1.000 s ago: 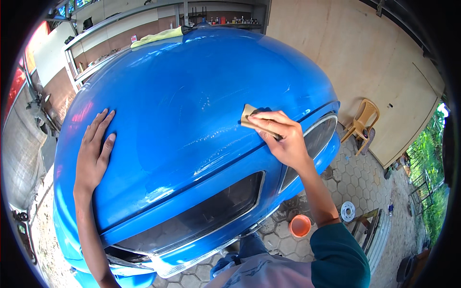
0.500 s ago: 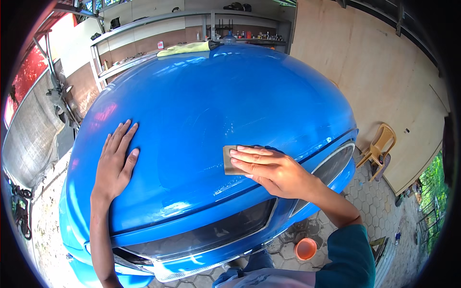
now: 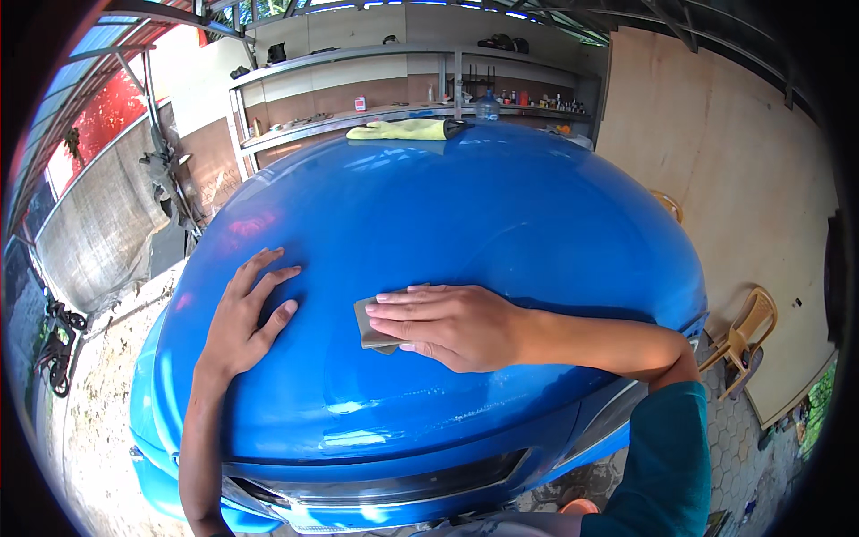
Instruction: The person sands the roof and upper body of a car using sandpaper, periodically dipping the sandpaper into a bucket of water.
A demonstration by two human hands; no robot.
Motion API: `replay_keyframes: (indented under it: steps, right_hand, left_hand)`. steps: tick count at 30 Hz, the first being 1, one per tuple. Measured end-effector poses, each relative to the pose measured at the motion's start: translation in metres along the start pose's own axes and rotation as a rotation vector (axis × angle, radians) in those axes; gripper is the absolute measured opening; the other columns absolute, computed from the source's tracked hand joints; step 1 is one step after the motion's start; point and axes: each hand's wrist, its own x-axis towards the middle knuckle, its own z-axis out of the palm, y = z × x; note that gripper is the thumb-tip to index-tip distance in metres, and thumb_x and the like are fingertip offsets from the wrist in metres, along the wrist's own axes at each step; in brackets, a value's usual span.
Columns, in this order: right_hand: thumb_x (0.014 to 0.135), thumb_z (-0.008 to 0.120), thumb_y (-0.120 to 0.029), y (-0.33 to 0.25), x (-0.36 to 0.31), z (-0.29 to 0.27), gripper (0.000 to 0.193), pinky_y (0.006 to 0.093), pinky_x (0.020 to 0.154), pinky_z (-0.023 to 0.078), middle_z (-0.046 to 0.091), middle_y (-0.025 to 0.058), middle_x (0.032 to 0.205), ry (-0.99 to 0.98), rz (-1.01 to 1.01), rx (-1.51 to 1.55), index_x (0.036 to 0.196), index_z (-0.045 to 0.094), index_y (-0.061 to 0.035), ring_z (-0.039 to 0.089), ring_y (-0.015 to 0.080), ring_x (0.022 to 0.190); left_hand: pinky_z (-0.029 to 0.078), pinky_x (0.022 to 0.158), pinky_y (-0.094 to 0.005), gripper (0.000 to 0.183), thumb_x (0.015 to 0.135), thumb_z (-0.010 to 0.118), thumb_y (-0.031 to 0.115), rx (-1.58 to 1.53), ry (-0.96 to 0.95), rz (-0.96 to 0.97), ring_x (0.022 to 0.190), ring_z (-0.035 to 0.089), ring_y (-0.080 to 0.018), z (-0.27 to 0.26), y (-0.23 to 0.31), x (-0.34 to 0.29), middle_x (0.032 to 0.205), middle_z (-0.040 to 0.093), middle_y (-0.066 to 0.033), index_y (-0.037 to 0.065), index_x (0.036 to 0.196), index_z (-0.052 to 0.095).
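Note:
Wide and glossy, a blue car roof [image 3: 501,206] curves across the middle of the view. Under the fingers of my right hand [image 3: 447,327] a folded grey-brown sheet of sandpaper [image 3: 364,326] is pressed flat on the roof. The sheet's left edge sticks out past the fingertips, and the rest is covered. To the left, my left hand [image 3: 246,318] rests on the roof with its fingers apart and slightly bent, holding nothing. Pale streaks and wet-looking shine mark the paint near the roof's front edge.
A yellow-green glove [image 3: 398,131] lies at the roof's far end. Behind it stands a metal shelf [image 3: 335,57] with bottles and cans. At right is a tan plastic chair [image 3: 747,331]; an orange bucket [image 3: 580,507] shows low down, partly hidden.
My right hand has slid the sandpaper farther in over the roof, away from its front edge and toward my left hand. The left fingers are more bent and spread. The view has tilted up.

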Motion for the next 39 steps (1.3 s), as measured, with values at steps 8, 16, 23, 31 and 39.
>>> replay_keyframes:
  steps: [8, 16, 23, 31, 39]
  right_hand:
    - [0.106, 0.046, -0.03, 0.209, 0.04, -0.044, 0.04, 0.0447, 0.098, 0.049, 0.059, 0.0134, 0.141, -0.126, 0.502, -0.118, 0.135, 0.062, -0.0079, 0.063, 0.0364, 0.118]
    - [0.104, 0.049, -0.021, 0.078, 0.073, 0.007, 0.042, 0.0412, 0.116, 0.039, 0.056, 0.0158, 0.144, -0.077, -0.049, 0.223, 0.14, 0.055, 0.0008, 0.049, 0.0302, 0.138]
    - [0.104, 0.044, -0.027, 0.175, 0.095, -0.017, 0.041, 0.0403, 0.104, 0.049, 0.062, 0.0192, 0.135, -0.116, 0.375, 0.147, 0.131, 0.062, -0.0001, 0.061, 0.0374, 0.122]
    - [0.103, 0.052, -0.018, 0.147, 0.093, 0.004, 0.038, 0.0404, 0.113, 0.041, 0.057, 0.0189, 0.141, -0.012, 0.152, 0.21, 0.135, 0.059, -0.0009, 0.053, 0.035, 0.133]
    - [0.103, 0.051, -0.018, 0.078, 0.107, 0.01, 0.037, 0.0396, 0.115, 0.039, 0.058, 0.0191, 0.14, -0.091, -0.037, 0.323, 0.134, 0.059, 0.0014, 0.051, 0.0332, 0.136]
  left_hand:
    - [0.03, 0.12, -0.0492, 0.045, 0.1, 0.054, 0.033, -0.117, -0.059, -0.042, 0.144, 0.039, -0.0356, 0.013, 0.018, 0.02, 0.152, 0.046, -0.0158, 0.009, 0.139, 0.057]
    - [0.026, 0.122, -0.051, 0.049, 0.1, 0.055, 0.034, -0.078, -0.072, -0.056, 0.144, 0.039, -0.0352, 0.008, 0.018, 0.008, 0.151, 0.048, -0.0153, 0.012, 0.143, 0.054]
    - [0.027, 0.122, -0.0501, 0.051, 0.1, 0.055, 0.035, -0.069, -0.081, -0.095, 0.144, 0.04, -0.0347, 0.005, 0.021, 0.005, 0.151, 0.047, -0.0157, 0.01, 0.144, 0.052]
    - [0.036, 0.117, -0.0434, 0.054, 0.104, 0.048, 0.036, -0.166, 0.013, -0.231, 0.14, 0.044, -0.0361, 0.014, 0.011, 0.011, 0.149, 0.047, -0.018, 0.002, 0.145, 0.046]
    - [0.044, 0.108, -0.0456, 0.044, 0.103, 0.047, 0.033, -0.109, 0.178, -0.267, 0.124, 0.057, -0.0389, 0.024, -0.006, 0.014, 0.134, 0.058, -0.0193, 0.002, 0.133, 0.058]
